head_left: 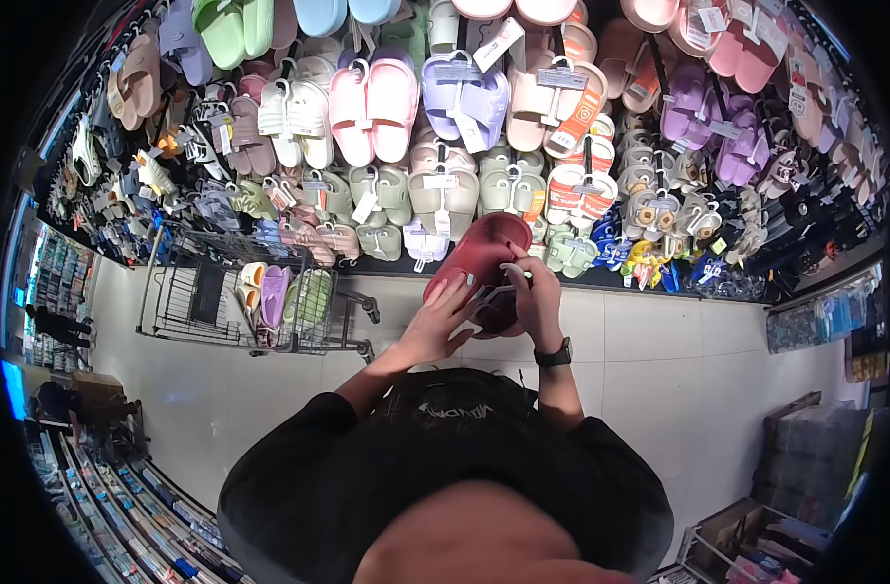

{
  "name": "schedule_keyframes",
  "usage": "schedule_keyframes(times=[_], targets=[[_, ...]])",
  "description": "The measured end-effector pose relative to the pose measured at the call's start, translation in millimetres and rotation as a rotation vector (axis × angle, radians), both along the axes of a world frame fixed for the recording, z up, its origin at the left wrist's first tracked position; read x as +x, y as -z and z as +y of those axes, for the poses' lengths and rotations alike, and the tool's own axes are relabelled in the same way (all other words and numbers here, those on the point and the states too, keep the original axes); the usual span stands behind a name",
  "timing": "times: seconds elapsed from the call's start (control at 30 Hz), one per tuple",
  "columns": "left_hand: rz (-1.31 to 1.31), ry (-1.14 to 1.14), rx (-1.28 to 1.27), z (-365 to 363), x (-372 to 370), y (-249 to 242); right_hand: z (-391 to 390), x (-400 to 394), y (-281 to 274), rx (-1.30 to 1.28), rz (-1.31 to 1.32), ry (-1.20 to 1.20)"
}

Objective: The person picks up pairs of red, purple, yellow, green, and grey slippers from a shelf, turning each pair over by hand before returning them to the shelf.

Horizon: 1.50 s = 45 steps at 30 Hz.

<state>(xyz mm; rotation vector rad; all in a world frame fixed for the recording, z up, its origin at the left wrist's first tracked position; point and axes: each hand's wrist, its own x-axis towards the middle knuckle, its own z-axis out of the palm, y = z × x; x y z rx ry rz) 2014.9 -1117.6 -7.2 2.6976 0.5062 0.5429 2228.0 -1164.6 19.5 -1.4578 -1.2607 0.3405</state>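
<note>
Left hand reaches in from its own side, fingers extended and slightly parted, laid flat over the edge of the dark red slippers; thumb held apart, lower down. Not closed into a fist; how hard it presses, cannot tell.

Right hand, black watch at the wrist, is bent in at the opposite edge, fingers curled and drawn together on the footwear. Exact contact of the fingertips partly hidden.

Slippers are up off the floor, between the hands, in front of the torso and just short of the display. One sole is tilted and faces up; a darker red part, seemingly the mate, sits below it. Judgement: the flat hand steadies the broad face, leaving the curled one to work at the edge. Held close to the body, likely for an easy look.

Beyond: pairs hang in rows, the pink pair among them, on small hangers, presumably so each shows its front and tag.

Wire cart stands to the left, near the rack, within easy reach by the look of it. Inside, side by side: purple slippers and green slippers.
</note>
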Motion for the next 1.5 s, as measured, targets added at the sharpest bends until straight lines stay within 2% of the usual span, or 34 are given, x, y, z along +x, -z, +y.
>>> schedule_keyframes(times=[0.07,0.2,0.4,0.5,0.6,0.7,0.8,0.9,1.0,1.1,1.2,1.3,1.4,1.5], targets=[[-0.069,0.026,-0.001,3,6,-11,5,1,1,-0.052,0.087,0.007],[-0.141,0.086,0.012,11,6,3,6,-9,-4,-0.083,0.012,0.073],[-0.135,0.155,-0.055,1,9,-6,-11,-3,-1,-0.171,-0.015,0.172],[-0.210,0.160,-0.115,-3,20,12,-23,8,-1,-0.201,0.003,0.199],[-0.253,0.128,-0.098,-7,42,22,-36,20,0,-0.172,0.023,0.239],[-0.415,0.023,-0.227,-13,67,30,-49,33,3,-0.155,0.093,0.263],[-0.449,-0.083,-0.233,-18,86,26,-60,44,8,-0.135,0.139,0.265],[-0.482,-0.078,-0.153,-20,103,22,-69,50,7,-0.142,0.095,0.306],[-0.433,-0.125,-0.187,-26,110,30,-70,56,6,-0.106,0.186,0.258],[-0.374,-0.089,-0.231,-26,111,30,-68,60,9,-0.084,0.119,0.256],[-0.400,-0.068,-0.156,-31,113,23,-65,63,17,-0.062,0.173,0.215],[-0.431,-0.108,-0.108,-33,115,24,-61,64,16,-0.085,0.230,0.178],[-0.364,-0.206,-0.187,-35,113,31,-60,60,8,-0.146,0.261,0.168],[-0.446,-0.198,-0.041,-32,108,30,-53,63,24,-0.069,0.361,0.085]])
